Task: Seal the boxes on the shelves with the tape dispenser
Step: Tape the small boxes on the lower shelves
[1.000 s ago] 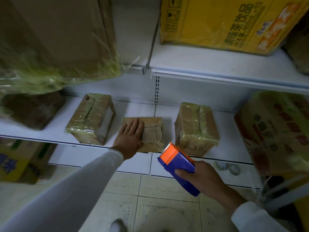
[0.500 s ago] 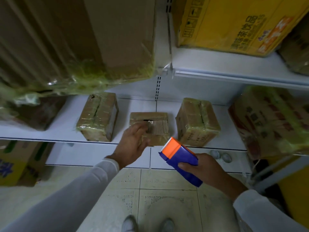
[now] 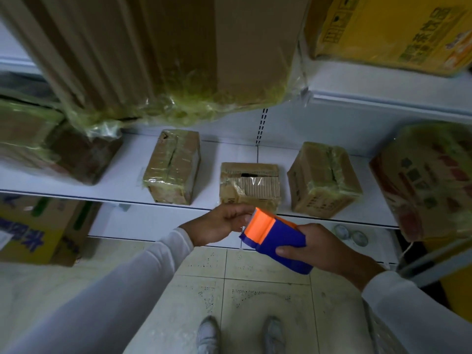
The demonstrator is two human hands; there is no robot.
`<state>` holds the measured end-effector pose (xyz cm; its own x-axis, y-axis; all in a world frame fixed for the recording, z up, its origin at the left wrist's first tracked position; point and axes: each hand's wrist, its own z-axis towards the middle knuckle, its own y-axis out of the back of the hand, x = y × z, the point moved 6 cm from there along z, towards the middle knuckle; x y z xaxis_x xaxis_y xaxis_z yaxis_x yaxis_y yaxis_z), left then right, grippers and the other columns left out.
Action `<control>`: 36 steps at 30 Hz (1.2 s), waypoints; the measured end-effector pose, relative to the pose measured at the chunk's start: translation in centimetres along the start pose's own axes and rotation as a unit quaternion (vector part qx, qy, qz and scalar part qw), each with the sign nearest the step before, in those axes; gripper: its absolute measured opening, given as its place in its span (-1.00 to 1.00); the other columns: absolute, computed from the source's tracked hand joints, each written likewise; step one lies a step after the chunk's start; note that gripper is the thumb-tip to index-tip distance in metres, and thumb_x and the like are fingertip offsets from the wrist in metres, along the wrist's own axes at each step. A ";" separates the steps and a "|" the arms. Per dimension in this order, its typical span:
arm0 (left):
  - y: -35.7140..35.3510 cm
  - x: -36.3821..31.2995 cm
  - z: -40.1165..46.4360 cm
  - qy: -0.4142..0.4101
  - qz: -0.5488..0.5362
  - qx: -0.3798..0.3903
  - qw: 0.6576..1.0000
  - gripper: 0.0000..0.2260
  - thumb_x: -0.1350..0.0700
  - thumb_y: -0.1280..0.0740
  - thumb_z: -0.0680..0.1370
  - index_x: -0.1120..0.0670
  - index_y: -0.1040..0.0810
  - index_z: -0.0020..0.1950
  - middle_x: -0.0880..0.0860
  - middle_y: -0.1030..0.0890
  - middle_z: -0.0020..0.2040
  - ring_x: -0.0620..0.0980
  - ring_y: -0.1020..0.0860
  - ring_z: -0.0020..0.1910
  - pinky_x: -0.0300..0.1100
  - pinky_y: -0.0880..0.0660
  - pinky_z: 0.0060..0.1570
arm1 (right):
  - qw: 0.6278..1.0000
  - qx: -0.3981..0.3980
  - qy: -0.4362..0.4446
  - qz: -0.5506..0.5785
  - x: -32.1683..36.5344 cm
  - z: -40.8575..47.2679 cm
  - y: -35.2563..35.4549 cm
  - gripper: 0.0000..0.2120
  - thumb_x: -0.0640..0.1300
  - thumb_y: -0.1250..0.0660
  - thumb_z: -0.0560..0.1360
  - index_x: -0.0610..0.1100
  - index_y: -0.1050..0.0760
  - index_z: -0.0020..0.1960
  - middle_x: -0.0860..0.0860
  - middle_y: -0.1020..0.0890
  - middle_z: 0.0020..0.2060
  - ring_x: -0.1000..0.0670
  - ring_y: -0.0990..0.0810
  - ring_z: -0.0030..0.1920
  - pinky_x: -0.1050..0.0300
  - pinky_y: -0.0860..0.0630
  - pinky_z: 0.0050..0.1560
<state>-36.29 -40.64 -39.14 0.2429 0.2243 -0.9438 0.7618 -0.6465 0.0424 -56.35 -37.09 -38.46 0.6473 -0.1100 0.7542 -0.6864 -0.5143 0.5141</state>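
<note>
Head view: tape dispenser [image 3: 274, 240] between both hands' fingers [image 3: 287, 250].

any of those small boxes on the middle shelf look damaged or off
Yes. The middle small box has its outer paper torn away, baring corrugated ribbing, with a dark gap on top. The left small box has a torn back corner. The right small box sits askew.

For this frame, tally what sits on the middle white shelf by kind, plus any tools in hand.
Small brown boxes: 3, left, middle, right
Large printed box: 1
Dark box at left, partly hidden: 1
Tape dispenser: 1, held by right hand
Total: 6
</note>
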 end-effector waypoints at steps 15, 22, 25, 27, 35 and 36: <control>0.4 -0.1 -0.2 0.020 0.030 -0.156 0.987 -0.83 0.23 -0.19 0.63 0.15 -0.55 -0.08 0.06 -0.58 -0.16 -0.02 -0.54 -0.15 -0.02 -0.52 -0.05 | 0.993 0.105 0.058 0.021 0.6 2.8 1.8 -0.67 0.26 -0.50 0.34 0.06 -0.60 -0.05 0.11 -0.72 -0.16 0.14 -0.70 -0.16 0.25 -0.56 -0.20; 2.6 -1.3 0.3 -0.023 -0.001 -0.221 0.975 -0.85 0.37 -0.17 0.60 0.35 -0.52 -0.07 0.32 -0.54 -0.24 0.07 -0.49 -0.27 -0.14 -0.46 -0.23 | 0.987 0.144 0.068 0.007 2.6 5.9 4.3 -0.74 0.16 -0.51 0.39 -0.01 -0.59 -0.16 0.11 -0.71 -0.30 0.16 -0.68 -0.27 0.38 -0.49 -0.32; 4.0 -2.9 0.7 -0.041 -0.001 -0.226 0.973 -0.82 0.38 -0.17 0.60 0.24 -0.50 -0.15 0.07 -0.54 -0.37 -0.11 -0.48 -0.41 -0.29 -0.44 -0.34 | 0.987 0.138 0.079 -0.002 3.7 7.3 5.4 -0.58 0.27 -0.49 0.28 -0.06 -0.59 -0.12 0.06 -0.72 -0.27 0.10 -0.70 -0.24 0.28 -0.53 -0.25; 5.2 -3.2 0.5 -0.041 -0.022 -0.248 0.968 -0.81 0.37 -0.17 0.60 0.21 -0.49 -0.17 0.02 -0.54 -0.39 -0.10 -0.47 -0.43 -0.28 -0.44 -0.36 | 0.988 0.133 0.078 0.012 3.7 7.9 6.2 -0.50 0.29 -0.52 0.26 -0.11 -0.60 -0.08 -0.02 -0.73 -0.22 0.02 -0.71 -0.20 0.15 -0.56 -0.17; 9.1 -0.8 -2.3 -0.007 -0.024 -0.345 0.938 -0.80 0.27 -0.22 0.61 0.18 -0.50 -0.21 0.11 -0.51 -0.32 0.04 -0.42 -0.33 -0.14 -0.42 -0.26 | 0.987 0.145 0.061 0.016 2.3 8.6 7.3 -0.42 0.31 -0.55 0.21 -0.13 -0.61 -0.03 -0.04 -0.74 -0.18 0.00 -0.73 -0.18 0.18 -0.56 -0.20; 9.3 -0.7 -2.4 -0.003 -0.023 -0.353 0.936 -0.80 0.27 -0.22 0.61 0.18 -0.50 -0.22 0.09 -0.50 -0.34 0.05 -0.42 -0.33 -0.13 -0.41 -0.25 | 0.988 0.140 0.062 0.011 2.5 8.9 7.1 -0.42 0.32 -0.53 0.18 -0.14 -0.62 -0.06 -0.04 -0.74 -0.19 0.00 -0.73 -0.19 0.20 -0.55 -0.22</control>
<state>-27.91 -45.08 -37.26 0.1992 0.2344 -0.9515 0.9785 0.0057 0.2063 -56.62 -48.61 -36.57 0.5763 -0.0278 0.8168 -0.5696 -0.7304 0.3771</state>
